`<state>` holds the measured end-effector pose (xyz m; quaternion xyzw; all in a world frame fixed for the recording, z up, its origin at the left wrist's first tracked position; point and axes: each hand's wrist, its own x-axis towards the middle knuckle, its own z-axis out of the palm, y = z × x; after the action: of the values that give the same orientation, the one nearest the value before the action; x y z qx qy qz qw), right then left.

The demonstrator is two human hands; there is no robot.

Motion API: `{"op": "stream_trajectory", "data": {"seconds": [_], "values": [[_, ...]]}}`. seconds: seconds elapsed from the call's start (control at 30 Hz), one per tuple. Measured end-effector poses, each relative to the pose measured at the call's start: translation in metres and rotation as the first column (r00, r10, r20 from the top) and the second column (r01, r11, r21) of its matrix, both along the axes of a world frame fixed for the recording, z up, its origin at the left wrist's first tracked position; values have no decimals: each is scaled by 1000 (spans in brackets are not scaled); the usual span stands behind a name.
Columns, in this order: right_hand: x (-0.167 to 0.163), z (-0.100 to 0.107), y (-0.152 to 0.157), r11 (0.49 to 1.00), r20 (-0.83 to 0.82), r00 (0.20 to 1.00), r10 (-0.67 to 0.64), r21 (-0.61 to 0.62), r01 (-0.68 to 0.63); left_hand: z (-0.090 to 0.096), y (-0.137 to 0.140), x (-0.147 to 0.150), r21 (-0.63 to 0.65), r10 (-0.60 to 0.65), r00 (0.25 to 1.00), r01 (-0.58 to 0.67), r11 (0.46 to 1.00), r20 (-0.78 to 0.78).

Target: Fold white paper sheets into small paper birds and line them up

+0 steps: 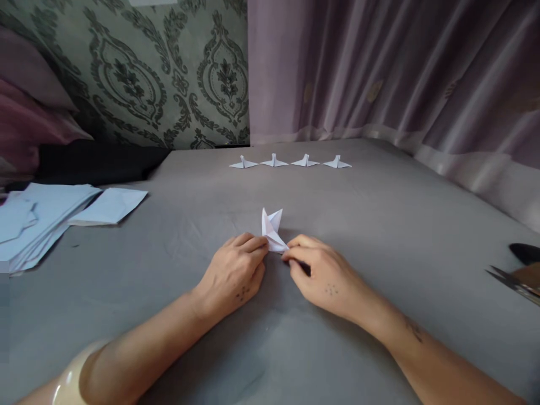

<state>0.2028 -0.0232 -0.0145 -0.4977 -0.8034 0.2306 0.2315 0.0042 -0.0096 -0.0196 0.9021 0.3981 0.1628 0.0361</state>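
Observation:
A white folded paper figure [273, 230] is held between my two hands near the middle of the grey surface. Two pointed flaps rise from its top, and a third point reaches toward the right. My left hand [238, 264] pinches its lower left corner, with the thumb partly hidden beneath the fingers. With thumb and fingers closed, my right hand [318, 270] grips the point at the lower right. Farther back, several finished-looking paper cranes [274, 161] with spread wings stand in a row.
White paper sheets [50, 216] lie stacked at the left, with a folded piece [112, 206] beside them. Scissors [512, 284] rest at the right edge near a dark object [524, 253]. Behind the grey surface [189, 185] hang purple curtains [379, 67]; black cloth [97, 160] lies at the back left.

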Motion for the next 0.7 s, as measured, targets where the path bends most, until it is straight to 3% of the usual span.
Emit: {"op": "stream_trajectory", "data": {"seconds": [0.1,0.27,0.47,0.7], "values": [[2,-6,11,977,-173,972,-162,-168,133,1,1,0,-3,-28,999,28,1000,-27],[-2,-15,22,931,-362,887,-288,-325,169,-2,2,0,-15,-5,1000,5,1000,2],[-3,-16,29,905,-364,878,-312,-396,158,-5,2,0,-34,31,998,-29,999,63],[0,-12,31,871,-324,894,-310,-474,130,-4,3,-1,-29,4,1000,-3,1000,13]]}}
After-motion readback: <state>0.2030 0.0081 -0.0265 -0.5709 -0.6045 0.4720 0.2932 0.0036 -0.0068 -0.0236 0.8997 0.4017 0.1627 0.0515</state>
